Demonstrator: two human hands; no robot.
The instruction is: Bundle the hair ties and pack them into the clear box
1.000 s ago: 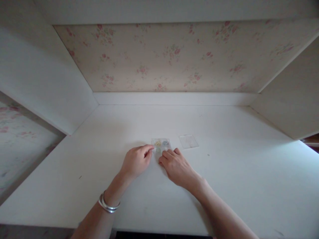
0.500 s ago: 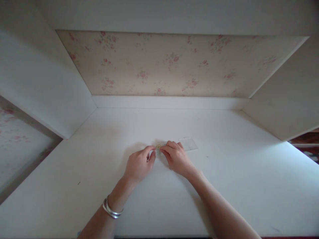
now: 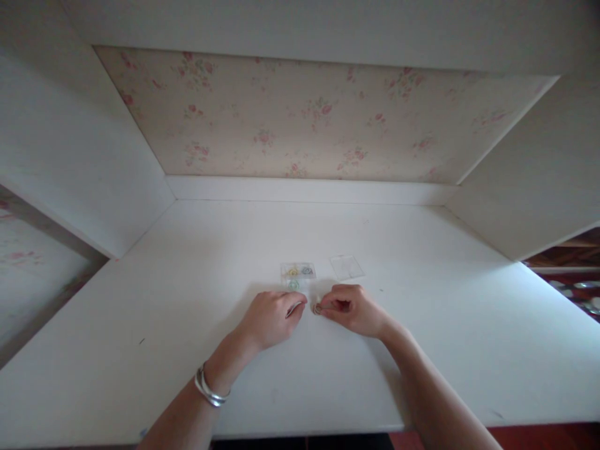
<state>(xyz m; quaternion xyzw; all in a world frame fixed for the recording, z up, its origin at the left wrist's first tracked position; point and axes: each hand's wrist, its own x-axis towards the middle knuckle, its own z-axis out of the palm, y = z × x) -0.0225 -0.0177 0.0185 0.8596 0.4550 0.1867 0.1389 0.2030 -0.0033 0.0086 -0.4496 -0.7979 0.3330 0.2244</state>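
— What have you got in your hands there?

— My right hand [image 3: 354, 308] pinches a small ring-like piece [image 3: 317, 309] between thumb and forefinger, low over the white surface [image 3: 422, 350]. My left hand [image 3: 272, 317] is curled narrow, and its fingertips grip a thin silvery bit [image 3: 295, 308] just beside that ring. The two nearly meet, but I can't tell whether they touch.

— And the little box?

— The small clear tray [image 3: 298, 275] sits just beyond my fingers, apart from both hands. It holds a yellowish piece, a bluish one and a greenish one in separate compartments. Its clear lid [image 3: 347, 267] lies flat to the right of it, near but not touching.

— How does a piece like that handle?

— I'd judge it very light and stiff, and slippery too, being so tiny and smooth. It could easily spring out of a pinch and skitter across the surface. The safest hold is on the outer rim with the fingertip pads, pressed gently, keeping it low so a slip costs little. The tray looks thin and light as well, so a nudge from a knuckle could shift it or spill what's inside.

— Anything else around?

— A silver bracelet [image 3: 209, 390] on my left wrist, and flowered wallpaper [image 3: 304, 119] behind.
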